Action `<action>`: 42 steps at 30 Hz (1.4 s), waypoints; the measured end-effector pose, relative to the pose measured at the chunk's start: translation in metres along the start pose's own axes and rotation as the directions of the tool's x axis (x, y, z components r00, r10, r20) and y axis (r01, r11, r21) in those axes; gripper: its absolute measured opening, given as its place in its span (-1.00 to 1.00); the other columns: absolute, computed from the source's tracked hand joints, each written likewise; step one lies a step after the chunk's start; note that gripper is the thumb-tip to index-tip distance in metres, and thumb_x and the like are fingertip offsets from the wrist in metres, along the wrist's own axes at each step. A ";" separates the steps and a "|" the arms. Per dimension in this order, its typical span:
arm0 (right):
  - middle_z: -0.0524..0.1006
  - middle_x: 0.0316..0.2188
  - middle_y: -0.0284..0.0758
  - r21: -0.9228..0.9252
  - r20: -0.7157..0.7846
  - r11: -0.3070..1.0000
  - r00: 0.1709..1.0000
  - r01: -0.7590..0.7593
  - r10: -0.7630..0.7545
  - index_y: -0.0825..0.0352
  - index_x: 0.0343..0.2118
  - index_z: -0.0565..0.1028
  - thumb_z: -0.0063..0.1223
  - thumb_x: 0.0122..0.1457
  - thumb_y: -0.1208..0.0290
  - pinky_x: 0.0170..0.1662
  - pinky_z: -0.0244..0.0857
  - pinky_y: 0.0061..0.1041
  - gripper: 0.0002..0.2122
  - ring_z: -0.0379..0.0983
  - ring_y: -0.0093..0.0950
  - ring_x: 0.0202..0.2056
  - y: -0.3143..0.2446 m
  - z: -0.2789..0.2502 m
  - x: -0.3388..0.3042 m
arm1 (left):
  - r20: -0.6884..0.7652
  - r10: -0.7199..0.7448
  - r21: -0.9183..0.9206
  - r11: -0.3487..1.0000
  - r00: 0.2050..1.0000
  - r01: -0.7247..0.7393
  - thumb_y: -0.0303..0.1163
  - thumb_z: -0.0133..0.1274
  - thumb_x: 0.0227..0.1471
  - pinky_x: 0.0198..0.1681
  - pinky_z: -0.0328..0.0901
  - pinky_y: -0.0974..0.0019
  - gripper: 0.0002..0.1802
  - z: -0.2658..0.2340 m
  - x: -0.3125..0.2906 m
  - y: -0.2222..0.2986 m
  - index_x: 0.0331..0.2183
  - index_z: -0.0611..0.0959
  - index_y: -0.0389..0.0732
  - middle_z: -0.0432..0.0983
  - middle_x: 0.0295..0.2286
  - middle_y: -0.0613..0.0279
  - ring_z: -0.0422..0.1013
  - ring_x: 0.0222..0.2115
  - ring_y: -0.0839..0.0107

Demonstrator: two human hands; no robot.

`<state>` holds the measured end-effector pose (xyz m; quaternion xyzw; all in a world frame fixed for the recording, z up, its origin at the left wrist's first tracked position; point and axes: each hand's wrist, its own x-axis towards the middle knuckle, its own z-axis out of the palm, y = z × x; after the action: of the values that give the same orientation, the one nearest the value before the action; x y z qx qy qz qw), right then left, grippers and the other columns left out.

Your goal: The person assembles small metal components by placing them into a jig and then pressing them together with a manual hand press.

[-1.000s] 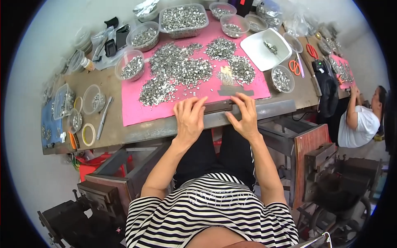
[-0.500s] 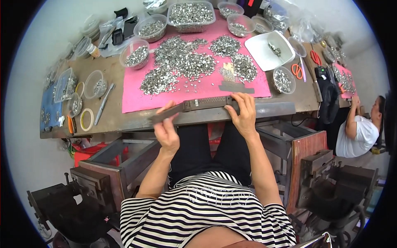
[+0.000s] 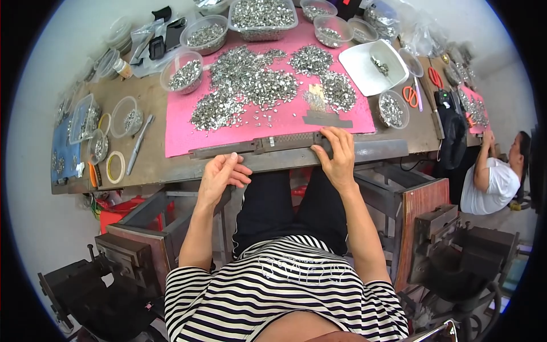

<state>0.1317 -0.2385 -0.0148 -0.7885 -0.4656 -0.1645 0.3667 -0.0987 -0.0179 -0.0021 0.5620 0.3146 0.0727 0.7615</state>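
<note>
A long dark metal jig [image 3: 290, 141] with a row of small slots lies along the front edge of the table. One small silvery piece sits near the left end of its slotted part. Lying flat to the left of that part is a dark bar [image 3: 222, 149]. My right hand [image 3: 337, 157] grips the right end of the jig between thumb and fingers. Just in front of the bar hangs my left hand [image 3: 219, 176], fingers loosely bent and apart, holding nothing. Beyond the jig, heaps of small silvery metal pieces [image 3: 268, 88] cover the pink mat [image 3: 182, 134].
Clear tubs of metal pieces, such as a large one [image 3: 263, 20], stand along the back. At the right are a white tray [image 3: 362, 77] and red-handled scissors [image 3: 409, 96]. Tape [image 3: 115, 167] and a pen-like tool [image 3: 139, 145] lie left. A co-worker [image 3: 493, 179] sits far right.
The dark bar, raised and tilted in my left hand before, now lies flat beside the slotted part. My left hand has let go and drawn back. My right hand stays on the jig.
</note>
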 end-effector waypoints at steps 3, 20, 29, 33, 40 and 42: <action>0.53 -0.04 -0.28 -0.004 0.004 1.000 1.000 -0.002 0.002 0.30 -0.01 0.53 0.38 0.01 0.36 0.09 0.24 -0.23 -0.55 0.40 -0.20 0.03 0.002 0.000 -0.001 | 0.066 0.020 0.049 0.999 0.998 -0.023 -0.14 -0.05 0.39 -0.46 0.47 0.43 -0.57 0.006 -0.001 0.000 -0.20 0.62 -0.37 0.66 -0.38 0.01 0.62 -0.47 0.37; 0.58 -0.27 -0.31 -0.036 0.282 0.852 0.823 0.522 -0.492 0.34 -0.25 0.56 0.26 0.02 0.55 -0.05 0.33 -0.28 -0.80 0.54 -0.35 -0.17 0.010 -0.012 0.058 | 0.213 0.833 0.832 0.120 0.511 -0.542 -0.22 0.40 -0.12 0.01 0.19 0.10 -0.48 0.064 0.046 -0.004 -0.08 0.65 -0.13 0.53 -0.19 0.23 0.39 -0.14 0.20; 0.63 -0.40 -0.29 -0.124 -0.253 0.992 0.967 -0.038 0.006 0.31 -0.33 0.61 0.22 0.13 0.54 -0.22 0.35 -0.33 -0.95 0.55 -0.29 -0.39 0.066 -0.053 0.112 | 0.227 0.819 0.832 0.118 0.527 -0.542 -0.26 0.37 -0.09 0.03 0.19 0.06 -0.46 0.065 0.044 -0.002 -0.03 0.64 -0.17 0.53 -0.18 0.20 0.39 -0.14 0.17; 0.63 -0.39 -0.24 0.211 0.173 0.964 0.977 -0.160 0.124 0.33 -0.30 0.64 0.24 0.17 0.47 -0.19 0.43 -0.38 -0.92 0.59 -0.31 -0.34 0.044 -0.041 0.074 | 0.233 0.820 0.828 0.114 0.523 -0.548 -0.27 0.37 -0.08 0.03 0.19 0.06 -0.45 0.065 0.045 -0.002 -0.02 0.64 -0.18 0.53 -0.18 0.19 0.40 -0.14 0.16; 0.49 -0.47 -0.24 0.181 0.440 0.983 0.894 0.004 -0.085 0.33 -0.29 0.66 0.28 0.11 0.46 -0.29 0.36 -0.31 -0.87 0.51 -0.29 -0.37 0.017 -0.015 0.090 | 0.231 0.820 0.840 0.104 0.524 -0.533 -0.28 0.37 -0.08 0.03 0.19 0.06 -0.47 0.065 0.044 -0.002 -0.03 0.65 -0.17 0.52 -0.18 0.17 0.39 -0.14 0.16; 0.51 -0.44 -0.22 0.194 0.480 0.981 0.872 0.002 -0.096 0.36 -0.32 0.64 0.28 0.07 0.45 -0.27 0.40 -0.27 -0.86 0.53 -0.25 -0.35 0.016 -0.002 0.093 | 0.236 0.820 0.835 0.104 0.522 -0.540 -0.28 0.37 -0.08 0.03 0.19 0.06 -0.47 0.067 0.045 -0.002 -0.03 0.65 -0.16 0.52 -0.18 0.17 0.39 -0.14 0.16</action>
<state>0.1927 -0.1877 0.0358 -0.7543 -0.5762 0.0746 0.3059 -0.0260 -0.0519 -0.0100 0.9111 0.1128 0.3392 0.2052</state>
